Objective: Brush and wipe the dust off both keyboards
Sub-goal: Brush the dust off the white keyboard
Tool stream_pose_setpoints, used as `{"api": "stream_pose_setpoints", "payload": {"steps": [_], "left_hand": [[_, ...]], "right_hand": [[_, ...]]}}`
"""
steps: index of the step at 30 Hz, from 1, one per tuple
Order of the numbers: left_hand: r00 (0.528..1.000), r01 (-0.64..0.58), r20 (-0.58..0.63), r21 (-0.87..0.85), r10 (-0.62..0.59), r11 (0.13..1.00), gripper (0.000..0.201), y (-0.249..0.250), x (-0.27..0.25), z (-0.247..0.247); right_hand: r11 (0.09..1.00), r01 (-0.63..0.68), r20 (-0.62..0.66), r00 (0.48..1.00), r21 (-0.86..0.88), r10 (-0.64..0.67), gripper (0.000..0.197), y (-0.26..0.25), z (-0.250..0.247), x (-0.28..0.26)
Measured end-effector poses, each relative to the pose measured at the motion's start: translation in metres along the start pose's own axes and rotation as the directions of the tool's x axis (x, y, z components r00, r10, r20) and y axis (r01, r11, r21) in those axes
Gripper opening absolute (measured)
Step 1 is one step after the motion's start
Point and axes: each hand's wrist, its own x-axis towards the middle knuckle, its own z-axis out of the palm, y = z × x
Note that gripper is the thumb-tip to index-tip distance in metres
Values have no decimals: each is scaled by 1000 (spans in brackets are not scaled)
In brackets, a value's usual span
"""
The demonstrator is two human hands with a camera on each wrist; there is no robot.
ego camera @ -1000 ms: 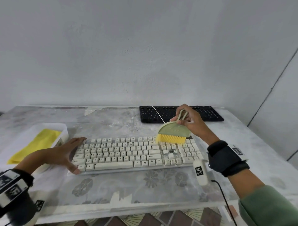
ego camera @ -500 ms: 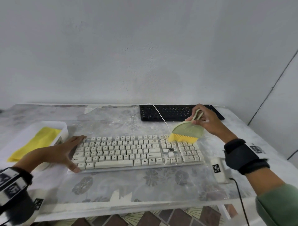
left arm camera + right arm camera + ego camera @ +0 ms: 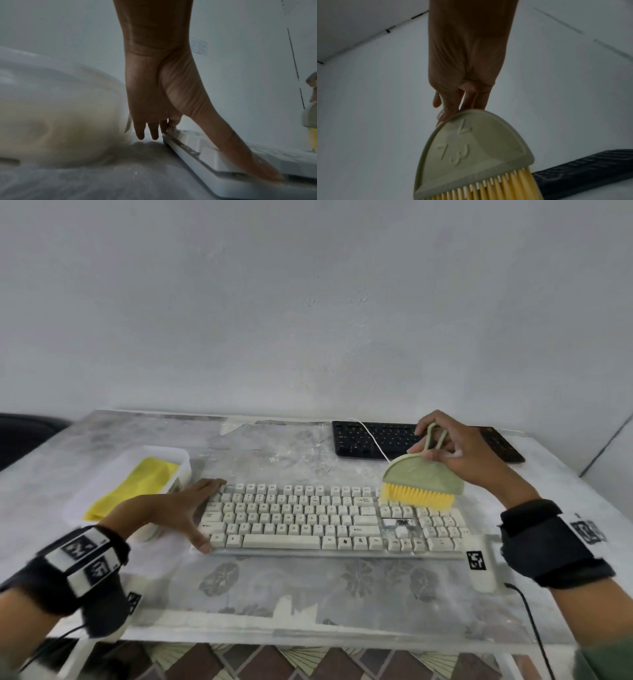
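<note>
Brush (image 3: 471,159) in right hand (image 3: 459,446), embossed marks unreadable.

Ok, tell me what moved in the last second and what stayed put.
The right hand carried the brush rightward along the white keyboard's top row, from above the navigation keys to the numpad corner. The left hand stayed braced on the keyboard's left end; black keyboard and yellow cloth unchanged.

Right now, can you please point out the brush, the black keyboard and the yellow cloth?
brush (image 3: 423,475): head view, on its green back.
black keyboard (image 3: 363,441): head view, on its left keys.
yellow cloth (image 3: 137,486): head view, on its middle.
</note>
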Motion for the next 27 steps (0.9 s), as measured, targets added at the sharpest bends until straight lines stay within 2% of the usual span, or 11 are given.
{"api": "stream_pose_setpoints", "payload": {"steps": [6,10,15,18,21,24,27], "left_hand": [[1000,2,-15,-31,-3,1000,171,-5,4,2],[999,18,-42,-51,-20,999,150,-8,9,7],[995,-29,-101,-151,14,988,122,-16,14,12],[993,-69,-106,-252,43,965,115,-20,17,15],[992,-87,-108,-284,58,955,106,-22,18,16],[993,-86,-104,-301,57,950,110,-22,18,16],[994,-76,-100,-292,48,953,127,-23,17,15]], "right_hand": [[983,153,88,983,101,-162,44,-65,86,37],[965,225,145,959,132,-243,52,-101,140,59],[949,266,177,939,172,-295,48,-129,187,71],[935,315,156,928,160,-339,47,-136,209,73],[927,345,168,915,150,-368,47,-137,219,74],[922,353,181,908,157,-378,45,-134,220,74],[919,366,186,902,145,-389,45,-134,219,73]]}}
